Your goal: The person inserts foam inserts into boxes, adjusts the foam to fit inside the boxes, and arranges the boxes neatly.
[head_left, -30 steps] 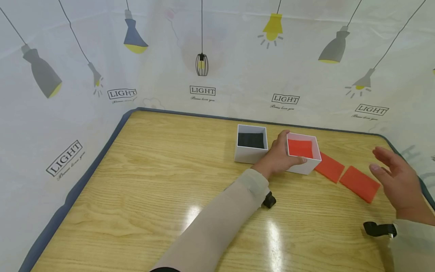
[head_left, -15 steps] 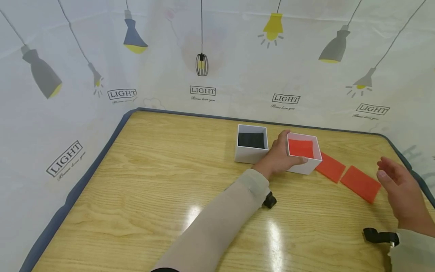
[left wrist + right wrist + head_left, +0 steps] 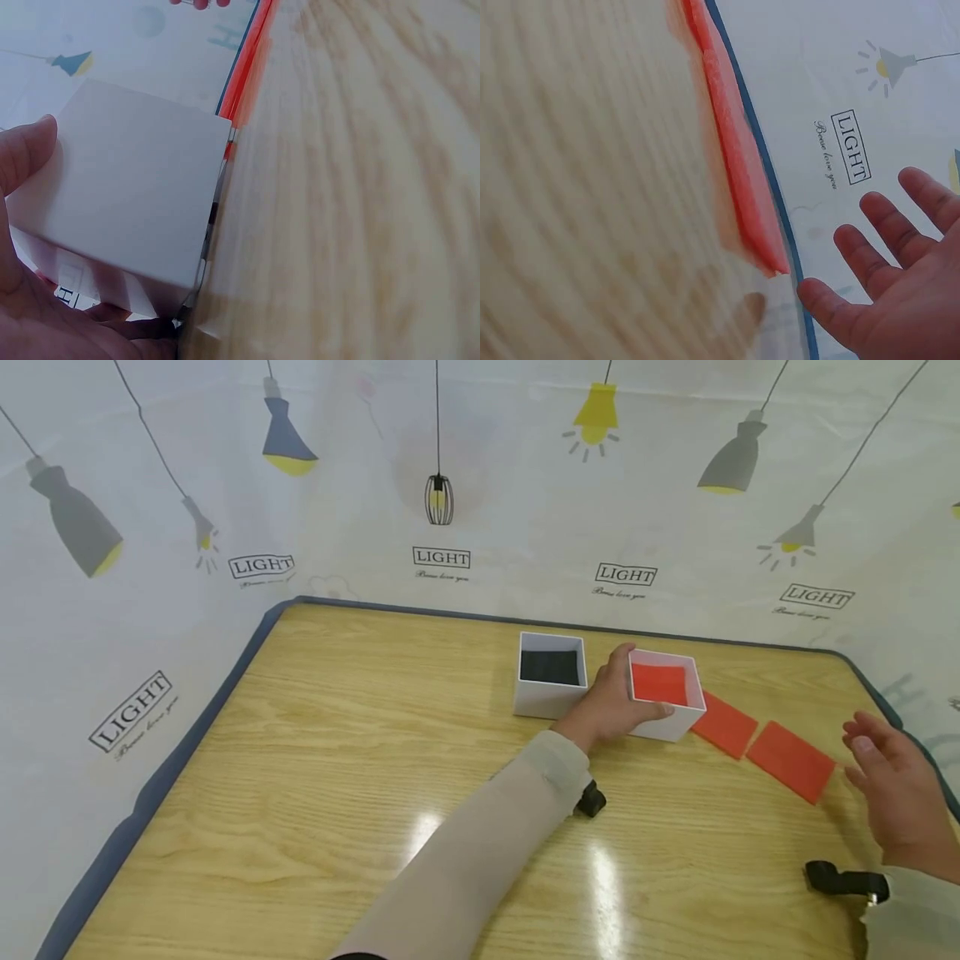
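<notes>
My left hand (image 3: pixel 611 703) grips a small white open-topped box (image 3: pixel 660 725) from its left side, thumb along the near wall. Inside that box lies a flat red piece (image 3: pixel 660 684), like folded cloth. In the left wrist view the thumb presses a plain white wall (image 3: pixel 142 180) of the box. Two more flat red rectangles lie in a row on the table, one (image 3: pixel 724 724) beside the box and the other (image 3: pixel 791 762) farther right. Just right of this last one, my right hand (image 3: pixel 903 793) hovers with fingers apart and nothing held, as the right wrist view also shows.
A second white box (image 3: pixel 550 700), holding a folded black piece (image 3: pixel 550 667), stands left of the gripped one. Both are near the back edge of the wooden table (image 3: pixel 360 735). A white curtain (image 3: pixel 510 468) printed with lamps surrounds the table's back and sides.
My right hand has drawn a little to the right and toward me, away from the red rectangles. The left hand keeps its grip on the box; the head view has shifted slightly.
</notes>
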Action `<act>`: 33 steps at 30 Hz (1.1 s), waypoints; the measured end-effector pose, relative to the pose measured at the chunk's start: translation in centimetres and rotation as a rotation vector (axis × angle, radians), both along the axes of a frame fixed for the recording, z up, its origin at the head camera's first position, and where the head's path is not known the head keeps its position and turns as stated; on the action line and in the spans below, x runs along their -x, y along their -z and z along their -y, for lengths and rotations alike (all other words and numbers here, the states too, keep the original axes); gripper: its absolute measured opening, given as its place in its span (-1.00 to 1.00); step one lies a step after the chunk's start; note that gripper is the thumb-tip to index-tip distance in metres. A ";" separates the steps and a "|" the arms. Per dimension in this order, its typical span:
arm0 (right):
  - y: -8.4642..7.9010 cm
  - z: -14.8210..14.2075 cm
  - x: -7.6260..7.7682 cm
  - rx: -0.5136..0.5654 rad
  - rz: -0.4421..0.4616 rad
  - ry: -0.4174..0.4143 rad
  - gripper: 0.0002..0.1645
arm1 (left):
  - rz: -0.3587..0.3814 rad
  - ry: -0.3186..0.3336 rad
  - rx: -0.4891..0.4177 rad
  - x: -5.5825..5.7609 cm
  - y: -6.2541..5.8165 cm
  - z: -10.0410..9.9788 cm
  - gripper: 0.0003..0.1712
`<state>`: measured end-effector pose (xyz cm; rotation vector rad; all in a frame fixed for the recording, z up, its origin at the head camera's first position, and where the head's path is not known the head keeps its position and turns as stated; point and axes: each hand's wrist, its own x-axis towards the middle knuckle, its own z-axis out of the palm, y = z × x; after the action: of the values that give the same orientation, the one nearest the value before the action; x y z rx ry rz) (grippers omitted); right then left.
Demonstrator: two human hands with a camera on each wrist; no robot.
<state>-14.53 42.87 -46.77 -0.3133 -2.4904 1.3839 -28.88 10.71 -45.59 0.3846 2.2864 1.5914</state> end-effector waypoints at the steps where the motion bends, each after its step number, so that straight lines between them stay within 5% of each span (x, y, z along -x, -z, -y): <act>1: 0.1 -0.1 0.0 0.026 0.006 0.000 -0.30 | 0.000 0.002 0.001 0.0 0.0 0.0 0.20; 6: 0.8 -0.8 0.1 0.248 0.018 -0.014 -0.29 | 0.001 0.003 -0.002 0.0 0.2 -0.1 0.20; 12: 1.6 -1.5 0.5 0.451 0.029 -0.145 -0.23 | 0.007 0.006 -0.014 -0.1 0.0 0.0 0.20; 21: 1.7 -1.8 0.8 0.564 0.021 -0.140 -0.21 | -0.003 0.011 -0.014 -0.2 -0.2 0.0 0.19; 28: 1.8 -1.7 0.4 0.619 -0.021 -0.162 -0.47 | -0.001 0.004 -0.004 -0.3 -0.2 -0.1 0.19; 33: 1.7 -1.3 0.5 0.571 0.008 -0.117 -0.25 | -0.007 0.007 -0.013 -0.3 -0.2 0.1 0.19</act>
<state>-15.02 44.19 -48.48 -0.2841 -2.0957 2.1300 -28.60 10.59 -45.42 0.4020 2.2786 1.6043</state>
